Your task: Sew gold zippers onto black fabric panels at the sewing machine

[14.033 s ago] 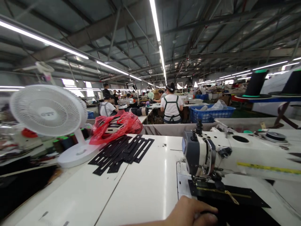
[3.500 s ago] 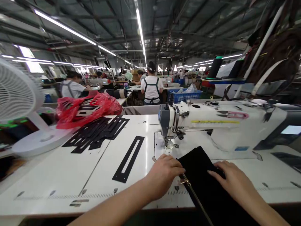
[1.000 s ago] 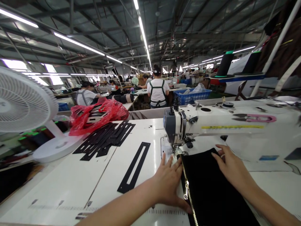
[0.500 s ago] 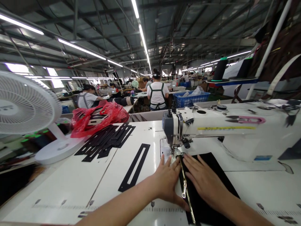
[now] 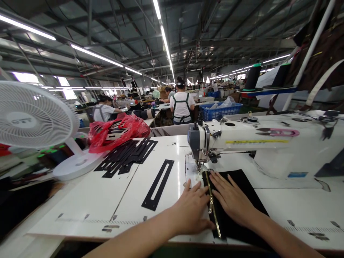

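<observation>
A black fabric piece [image 5: 243, 186] lies under the presser foot of the white sewing machine [image 5: 242, 138]. Along its left side runs a gold zipper [image 5: 215, 218], whose slider sits between my two hands. My left hand [image 5: 192, 208] rests with fingers spread at the zipper's left edge, its fingertips close to the needle area. Flat on the fabric, to the right of the zipper, lies my right hand [image 5: 232, 197] with fingers stretched toward the presser foot. Neither hand grips anything. My left palm hides part of the fabric's left edge.
One black slotted frame piece [image 5: 158, 184] lies left of my hands. Farther left are a pile of similar pieces [image 5: 126, 156], a red plastic bag [image 5: 118, 130] and a white fan [image 5: 34, 118]. Pink-handled thread snips [image 5: 278, 132] rest on the machine. Beyond, a person [image 5: 181, 104] faces away.
The fabric and zipper have moved slightly forward under the machine. My left hand has slid back a little from the needle; my right hand stays on the fabric. The view has shifted slightly.
</observation>
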Demonstrator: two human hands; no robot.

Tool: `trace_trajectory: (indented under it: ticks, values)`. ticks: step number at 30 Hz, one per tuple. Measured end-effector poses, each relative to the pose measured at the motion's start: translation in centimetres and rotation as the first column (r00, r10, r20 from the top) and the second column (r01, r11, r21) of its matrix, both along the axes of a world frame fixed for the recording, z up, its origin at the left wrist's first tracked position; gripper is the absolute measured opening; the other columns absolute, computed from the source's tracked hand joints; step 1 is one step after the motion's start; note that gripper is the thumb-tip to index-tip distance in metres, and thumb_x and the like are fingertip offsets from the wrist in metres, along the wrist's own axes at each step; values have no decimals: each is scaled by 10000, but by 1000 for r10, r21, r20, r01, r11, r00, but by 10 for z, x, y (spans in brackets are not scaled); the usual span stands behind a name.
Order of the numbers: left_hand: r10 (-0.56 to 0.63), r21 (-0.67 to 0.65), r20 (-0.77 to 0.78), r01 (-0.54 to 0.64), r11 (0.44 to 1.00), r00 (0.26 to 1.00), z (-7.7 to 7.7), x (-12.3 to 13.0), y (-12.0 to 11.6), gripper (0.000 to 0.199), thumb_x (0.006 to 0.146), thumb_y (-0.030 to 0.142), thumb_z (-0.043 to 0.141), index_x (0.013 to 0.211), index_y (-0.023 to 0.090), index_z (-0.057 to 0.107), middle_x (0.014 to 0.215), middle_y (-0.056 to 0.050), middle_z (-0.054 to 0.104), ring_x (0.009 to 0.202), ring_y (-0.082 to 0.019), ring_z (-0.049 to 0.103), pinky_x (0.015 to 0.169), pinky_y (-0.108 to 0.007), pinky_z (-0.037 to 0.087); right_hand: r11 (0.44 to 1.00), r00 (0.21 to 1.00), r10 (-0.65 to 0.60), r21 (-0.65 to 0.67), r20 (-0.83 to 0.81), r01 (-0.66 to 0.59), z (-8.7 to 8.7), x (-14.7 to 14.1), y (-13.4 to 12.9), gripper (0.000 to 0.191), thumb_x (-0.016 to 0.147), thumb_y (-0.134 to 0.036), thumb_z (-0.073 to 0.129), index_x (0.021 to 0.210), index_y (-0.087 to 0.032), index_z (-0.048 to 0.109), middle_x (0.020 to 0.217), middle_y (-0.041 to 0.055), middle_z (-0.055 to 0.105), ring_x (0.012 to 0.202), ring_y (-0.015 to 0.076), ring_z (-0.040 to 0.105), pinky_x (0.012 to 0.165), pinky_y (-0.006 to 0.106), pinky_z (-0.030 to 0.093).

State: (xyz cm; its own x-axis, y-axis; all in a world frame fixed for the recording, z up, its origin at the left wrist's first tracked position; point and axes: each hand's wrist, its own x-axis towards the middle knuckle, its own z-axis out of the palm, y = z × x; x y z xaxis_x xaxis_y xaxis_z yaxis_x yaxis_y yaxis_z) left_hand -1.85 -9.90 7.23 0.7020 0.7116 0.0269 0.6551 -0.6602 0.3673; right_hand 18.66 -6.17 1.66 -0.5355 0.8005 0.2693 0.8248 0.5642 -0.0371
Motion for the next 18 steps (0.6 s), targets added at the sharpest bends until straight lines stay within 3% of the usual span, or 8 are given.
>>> trace_trajectory:
  ticks: [3, 5, 6, 8, 10, 12, 15, 18]
  values:
    - [38, -48, 83, -35, 998, 996, 0, -2, -25, 321, 772, 378, 661, 1075, 280, 621, 1285, -10, 546, 1258, -263, 409, 1123, -480, 82, 1000, 1000, 4, 23, 2, -4, -1, 0, -1, 482, 948, -314, 268, 1388, -127, 328, 1433, 118, 280, 1325, 243, 270, 1037, 537, 284]
    - [50, -51, 109, -44, 998, 993, -2, -3, -29, 124, 810, 309, 627, 925, 293, 672, 1121, 30, 650, 1137, -201, 526, 1127, -409, 112, 999, 1000, 3, 43, 4, -3, -2, -2, 0, 490, 944, -324, 274, 1378, -109, 343, 1423, 128, 293, 1314, 256, 293, 1022, 551, 303]
    - [64, -32, 125, -61, 998, 990, -3, -4, -26, 117, 831, 306, 604, 924, 291, 673, 1082, 33, 665, 1095, -179, 553, 1127, -383, 116, 999, 1000, 3, 54, 4, -3, -3, -4, 0, 490, 941, -330, 279, 1368, -107, 362, 1414, 131, 309, 1305, 265, 308, 1011, 560, 314]
    - [88, 24, 156, -93, 995, 984, -5, -7, -13, 348, 825, 397, 607, 1144, 260, 589, 1206, -17, 604, 1154, -194, 515, 1133, -385, 98, 997, 1000, 8, 81, 9, -8, -6, -9, 3, 483, 936, -344, 289, 1345, -114, 405, 1393, 127, 347, 1288, 276, 338, 990, 571, 341]
    - [58, 40, 139, -64, 997, 989, -4, -12, 3, 805, 750, 557, 631, 1389, 184, 316, 1423, -109, 372, 1312, -261, 333, 1132, -451, 59, 991, 1000, 23, 131, 20, -26, -9, -14, 7, 482, 933, -362, 301, 1330, -121, 428, 1373, 120, 381, 1266, 280, 372, 967, 566, 376]
    - [-16, 18, 75, 15, 1000, 997, -1, -16, 16, 1055, 700, 670, 600, 1446, 120, 96, 1492, -166, 156, 1374, -301, 150, 1118, -506, 23, 971, 998, 47, 233, 34, -54, -12, -16, 11, 477, 929, -367, 315, 1313, -121, 452, 1347, 118, 416, 1227, 280, 427, 925, 544, 430]
    - [-55, 27, 13, 55, 998, 998, 5, -20, 25, 1008, 743, 679, 538, 1438, 75, 128, 1485, -198, 147, 1374, -314, 130, 1109, -513, -26, 880, 993, 93, 459, 78, -119, -15, -10, 14, 456, 903, -350, 358, 1256, -112, 522, 1316, 134, 451, 1146, 286, 513, 830, 487, 511]
    - [-60, 27, 31, 59, 998, 998, 7, -21, 35, 888, 742, 625, 583, 1396, 99, 291, 1450, -192, 282, 1334, -337, 261, 1105, -534, 21, 752, 960, 201, 597, 194, -278, -24, 2, 8, 415, 860, -383, 428, 1153, -148, 605, 1246, 122, 532, 1043, 266, 591, 725, 392, 562]
